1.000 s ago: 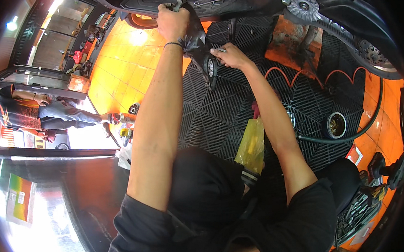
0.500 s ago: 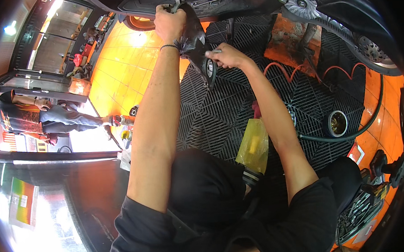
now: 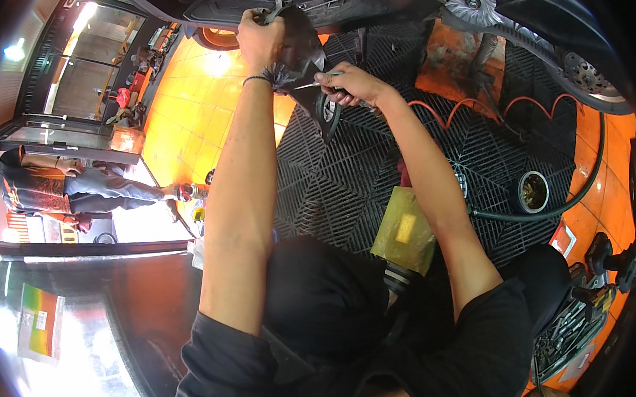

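Note:
My left hand [image 3: 261, 42] is closed on the upper end of a dark, irregular scooter cover [image 3: 303, 45] and holds it up beneath the scooter body [image 3: 351, 6]. A round opening with a light rim shows at the lower end of this cover, partly hidden by my right hand. My right hand [image 3: 351, 85] grips an air blow gun [image 3: 311, 85], whose thin metal nozzle points left across the cover. Its body is mostly hidden in my fingers. A red coiled hose [image 3: 464, 108] runs up to my right wrist.
Black grid matting [image 3: 325, 191] covers the floor ahead, with orange tiles [image 3: 185, 126] beyond. A yellow plastic bag [image 3: 399, 234] lies by my leg. To the right are a round tin [image 3: 532, 191], a dark hose [image 3: 520, 218] and a tool tray [image 3: 566, 336]. A person [image 3: 58, 185] stands far left.
My right hand has turned and shifted slightly left, so the nozzle now shows against the cover. My left hand and the cover have moved slightly left.

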`<action>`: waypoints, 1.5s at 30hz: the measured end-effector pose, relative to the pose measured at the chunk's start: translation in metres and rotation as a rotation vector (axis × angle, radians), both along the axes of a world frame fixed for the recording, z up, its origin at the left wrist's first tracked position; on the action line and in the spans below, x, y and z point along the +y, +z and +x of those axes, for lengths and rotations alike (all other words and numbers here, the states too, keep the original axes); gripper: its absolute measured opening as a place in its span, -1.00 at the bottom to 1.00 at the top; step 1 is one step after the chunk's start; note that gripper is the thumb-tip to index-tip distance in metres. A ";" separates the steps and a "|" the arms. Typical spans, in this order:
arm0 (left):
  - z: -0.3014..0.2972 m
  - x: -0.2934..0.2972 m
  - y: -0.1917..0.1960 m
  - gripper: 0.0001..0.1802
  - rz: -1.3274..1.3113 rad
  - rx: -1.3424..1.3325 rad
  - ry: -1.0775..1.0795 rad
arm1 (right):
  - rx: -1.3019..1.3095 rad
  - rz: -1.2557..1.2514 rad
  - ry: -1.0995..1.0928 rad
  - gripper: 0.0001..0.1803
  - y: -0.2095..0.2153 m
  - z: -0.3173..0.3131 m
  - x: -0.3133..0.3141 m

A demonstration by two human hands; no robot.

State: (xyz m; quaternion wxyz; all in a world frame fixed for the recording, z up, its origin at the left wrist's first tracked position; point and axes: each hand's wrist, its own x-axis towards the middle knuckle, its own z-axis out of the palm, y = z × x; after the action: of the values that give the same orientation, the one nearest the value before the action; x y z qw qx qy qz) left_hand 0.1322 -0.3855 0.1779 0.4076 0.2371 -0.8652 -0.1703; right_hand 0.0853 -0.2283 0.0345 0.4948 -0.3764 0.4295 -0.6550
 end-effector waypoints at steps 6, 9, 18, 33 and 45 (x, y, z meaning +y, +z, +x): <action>0.003 -0.008 -0.005 -0.53 -0.001 -0.006 0.003 | 0.411 0.261 -0.089 -0.50 -0.025 0.005 -0.021; -0.005 0.006 0.001 -0.53 0.018 0.006 -0.035 | 0.905 0.274 -0.463 -0.37 -0.050 0.000 -0.031; -0.001 0.006 -0.002 -0.53 -0.013 -0.018 0.035 | 0.697 0.435 -0.734 -0.33 -0.030 -0.010 -0.024; -0.017 0.027 0.001 -0.50 -0.011 -0.046 -0.013 | 0.746 0.548 -0.468 -0.27 -0.065 -0.035 -0.019; -0.005 0.009 -0.002 -0.53 -0.018 -0.031 -0.001 | 0.982 0.456 -0.062 -0.44 -0.133 0.000 -0.044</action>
State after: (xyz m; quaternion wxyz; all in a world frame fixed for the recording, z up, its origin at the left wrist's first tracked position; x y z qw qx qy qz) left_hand 0.1269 -0.3760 0.1757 0.3962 0.2355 -0.8731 -0.1590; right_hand 0.0856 -0.2726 -0.0985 0.2854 -0.5087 0.7522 -0.3066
